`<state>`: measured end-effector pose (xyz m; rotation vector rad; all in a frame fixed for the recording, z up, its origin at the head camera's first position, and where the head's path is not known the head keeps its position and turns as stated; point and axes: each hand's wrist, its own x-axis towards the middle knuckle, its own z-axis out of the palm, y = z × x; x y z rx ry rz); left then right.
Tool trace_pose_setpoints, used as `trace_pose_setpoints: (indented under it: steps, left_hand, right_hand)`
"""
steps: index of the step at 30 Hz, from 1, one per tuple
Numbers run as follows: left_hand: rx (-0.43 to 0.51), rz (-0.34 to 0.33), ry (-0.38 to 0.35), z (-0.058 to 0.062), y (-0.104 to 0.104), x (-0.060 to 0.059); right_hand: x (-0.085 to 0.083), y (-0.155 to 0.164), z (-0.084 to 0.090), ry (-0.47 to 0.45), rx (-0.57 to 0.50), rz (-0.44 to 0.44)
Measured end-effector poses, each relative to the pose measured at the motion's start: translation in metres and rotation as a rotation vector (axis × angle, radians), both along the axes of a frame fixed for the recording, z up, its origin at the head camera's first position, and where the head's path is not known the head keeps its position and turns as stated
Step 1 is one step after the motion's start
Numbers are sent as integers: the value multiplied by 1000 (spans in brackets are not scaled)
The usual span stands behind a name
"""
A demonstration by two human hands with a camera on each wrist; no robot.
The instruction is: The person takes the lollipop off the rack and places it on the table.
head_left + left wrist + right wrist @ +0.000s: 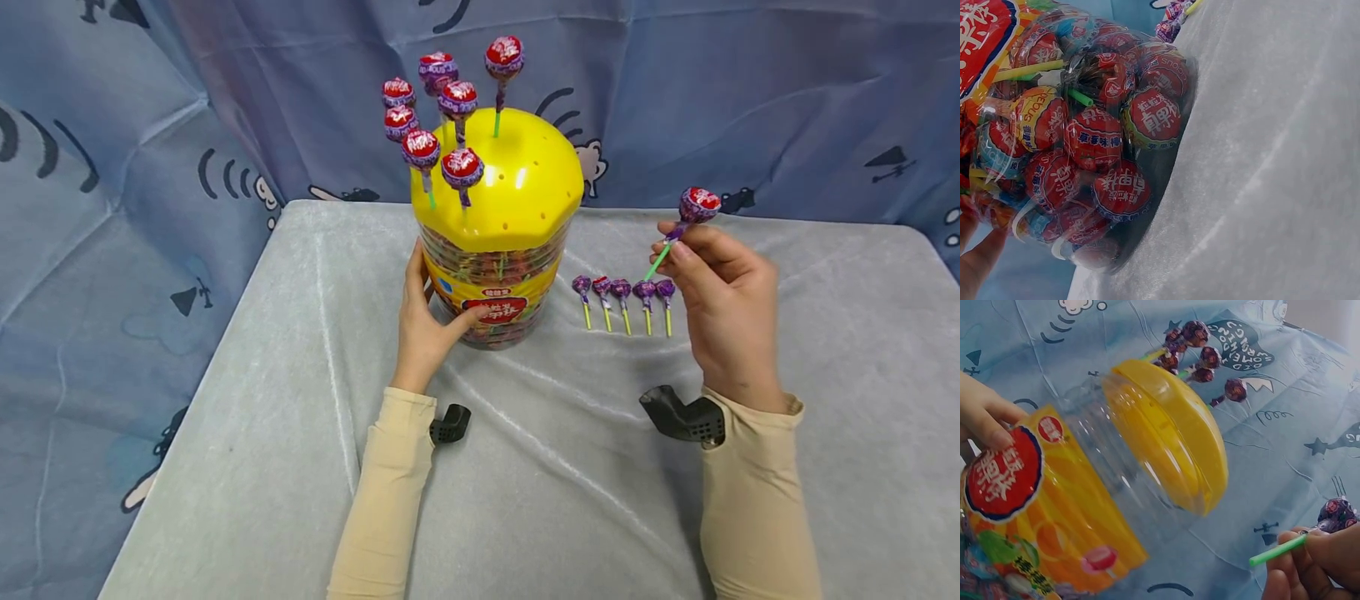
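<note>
A clear tub (495, 283) full of wrapped lollipops stands on the grey table (300, 467). Its yellow domed lid (517, 179) has holes, and several lollipops (442, 125) stand upright in them on the left side. My left hand (423, 321) rests against the tub's lower left wall, thumb across the red label (1000, 475). My right hand (723, 296) pinches a purple-and-red lollipop (697, 204) by its green stick (1275, 550), held in the air to the right of the lid. Several more lollipops (624, 298) lie in a row beside the tub.
A blue cartoon-printed cloth (150, 167) hangs behind and to the left of the table. Wrist cameras (682, 417) sit on both beige sleeves. The tub's packed lollipops (1094, 140) fill the left wrist view.
</note>
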<state>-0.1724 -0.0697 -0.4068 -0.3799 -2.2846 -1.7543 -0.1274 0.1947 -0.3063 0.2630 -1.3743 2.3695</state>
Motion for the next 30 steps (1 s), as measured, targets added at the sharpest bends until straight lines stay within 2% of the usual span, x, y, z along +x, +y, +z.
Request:
trace_pose_setpoints:
  steps: [7,14,19,30]
  left_hand:
    - [10,6,1,0,-1,0]
    - [14,6,-4,1,-1,0]
    - [10,11,-5,2,-2,1]
    - [3,3,-1,1,0,0]
  right_hand:
    - [0,10,0,-32,49,-30]
    - [1,26,-2,-89,115,-20]
    - [-3,41,-7,-147,157,1]
    - [-12,70,-24,-310,247,-19]
